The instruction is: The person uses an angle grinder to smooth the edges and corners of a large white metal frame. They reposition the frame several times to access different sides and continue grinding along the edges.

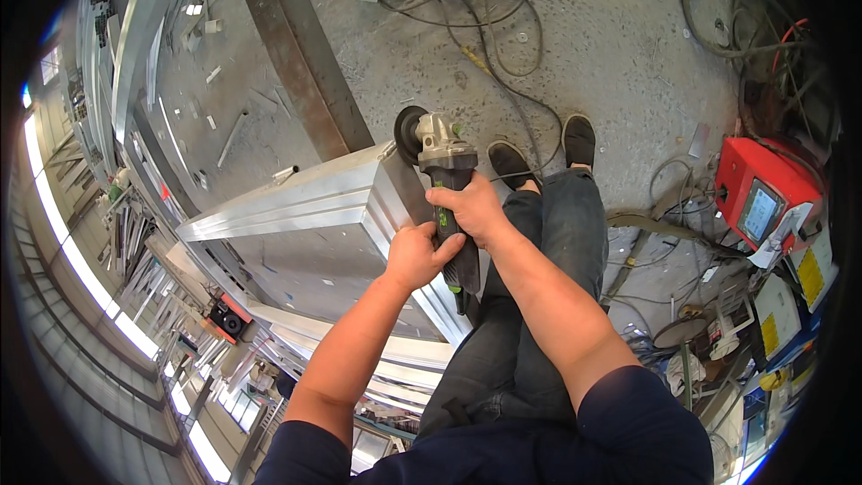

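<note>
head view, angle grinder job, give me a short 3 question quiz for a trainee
1. True or false: both hands grip the grey and black angle grinder.
2. Which hand sits farther forward on the grinder body? A) left hand B) right hand
3. Fill in: the dark grinding disc sits at the corner of the long silver ____ frame.

Key
1. True: both hands wrap the body.
2. B: the right hand is nearer the disc, the left hand behind it.
3. Metal: it looks like a ribbed aluminium frame lying over the grey concrete floor, beside a rusty steel beam.
</note>
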A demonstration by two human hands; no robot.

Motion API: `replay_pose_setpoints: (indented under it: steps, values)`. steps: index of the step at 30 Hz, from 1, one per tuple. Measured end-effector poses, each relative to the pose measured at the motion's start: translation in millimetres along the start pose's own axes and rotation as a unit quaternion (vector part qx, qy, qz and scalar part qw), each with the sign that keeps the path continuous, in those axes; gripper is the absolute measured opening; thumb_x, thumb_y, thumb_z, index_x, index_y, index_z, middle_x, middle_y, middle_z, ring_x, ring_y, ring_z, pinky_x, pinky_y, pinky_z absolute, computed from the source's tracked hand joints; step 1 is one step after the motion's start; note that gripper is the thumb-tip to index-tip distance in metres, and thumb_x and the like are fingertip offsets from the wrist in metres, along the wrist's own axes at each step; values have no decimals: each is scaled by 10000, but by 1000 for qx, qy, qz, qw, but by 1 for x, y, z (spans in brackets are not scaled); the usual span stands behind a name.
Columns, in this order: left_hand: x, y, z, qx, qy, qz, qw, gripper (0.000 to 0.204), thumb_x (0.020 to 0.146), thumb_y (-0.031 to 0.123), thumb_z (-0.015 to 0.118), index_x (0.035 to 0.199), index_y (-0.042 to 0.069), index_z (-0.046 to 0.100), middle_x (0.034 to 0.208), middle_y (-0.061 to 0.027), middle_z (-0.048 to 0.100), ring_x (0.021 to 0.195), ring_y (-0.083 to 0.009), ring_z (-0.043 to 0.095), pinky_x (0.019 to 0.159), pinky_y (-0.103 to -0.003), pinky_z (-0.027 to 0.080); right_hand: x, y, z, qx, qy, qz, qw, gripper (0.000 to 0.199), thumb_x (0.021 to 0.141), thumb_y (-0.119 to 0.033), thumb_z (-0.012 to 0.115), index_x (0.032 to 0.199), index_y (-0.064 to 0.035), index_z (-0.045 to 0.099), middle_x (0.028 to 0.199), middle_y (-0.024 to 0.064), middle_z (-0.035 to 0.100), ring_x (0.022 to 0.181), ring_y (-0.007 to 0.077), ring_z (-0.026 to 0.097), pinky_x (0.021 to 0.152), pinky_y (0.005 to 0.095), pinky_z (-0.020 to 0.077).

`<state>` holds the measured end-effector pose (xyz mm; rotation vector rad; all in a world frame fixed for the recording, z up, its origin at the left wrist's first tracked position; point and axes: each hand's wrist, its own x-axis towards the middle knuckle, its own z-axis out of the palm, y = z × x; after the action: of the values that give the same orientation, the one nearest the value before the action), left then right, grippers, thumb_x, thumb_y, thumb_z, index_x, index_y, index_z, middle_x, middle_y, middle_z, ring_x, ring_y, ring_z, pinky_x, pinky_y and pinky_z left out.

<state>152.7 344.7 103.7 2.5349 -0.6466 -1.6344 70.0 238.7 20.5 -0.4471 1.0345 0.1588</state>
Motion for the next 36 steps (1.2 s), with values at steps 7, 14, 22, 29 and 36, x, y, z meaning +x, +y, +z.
replay_pose_setpoints:
  steps: [7, 14, 22, 29, 36]
  values:
    - [0, -12, 8, -6, 9, 33, 999, 434, 855, 415, 758, 822, -14, 709, 630, -143, 652, 592, -322, 639, 606, -409, 510, -8, -5, 1, -65, 6, -38, 997, 468, 774, -164, 816, 1142, 54, 629, 999, 68, 668, 867, 152, 621, 787, 314, 519]
    - [1, -7, 3, 25, 11, 44, 999, 534, 814, 517, 757, 737, -6, 685, 636, -174, 667, 629, -373, 673, 621, -442, 546, -13, -10, 1, -126, 8, -52, 991, 490, 760, -188, 818, 1138, 67, 638, 1017, 97, 701, 900, 168, 641, 833, 325, 529]
    - [2, -10, 6, 8, 31, 64, 997, 511, 789, 437, 801, 683, -39, 648, 615, -172, 629, 584, -337, 628, 593, -423, 512, -12, -6, 2, -112, 16, -79, 990, 542, 725, -262, 809, 1111, 77, 635, 956, 147, 713, 847, 226, 679, 781, 362, 552]
    - [2, -12, 7, 9, 20, 49, 999, 463, 776, 424, 804, 728, -20, 684, 634, -172, 640, 621, -349, 650, 609, -434, 517, -14, -10, 0, -125, 3, -57, 991, 552, 747, -231, 831, 1165, 67, 630, 1045, 136, 713, 946, 190, 666, 865, 350, 541]
    - [2, -17, 12, 13, 58, 90, 994, 455, 778, 417, 800, 807, -25, 695, 646, -170, 647, 634, -354, 657, 626, -434, 526, -17, -15, 2, -136, 7, -69, 988, 558, 740, -226, 834, 1165, 73, 628, 1042, 137, 715, 944, 199, 669, 870, 350, 544]
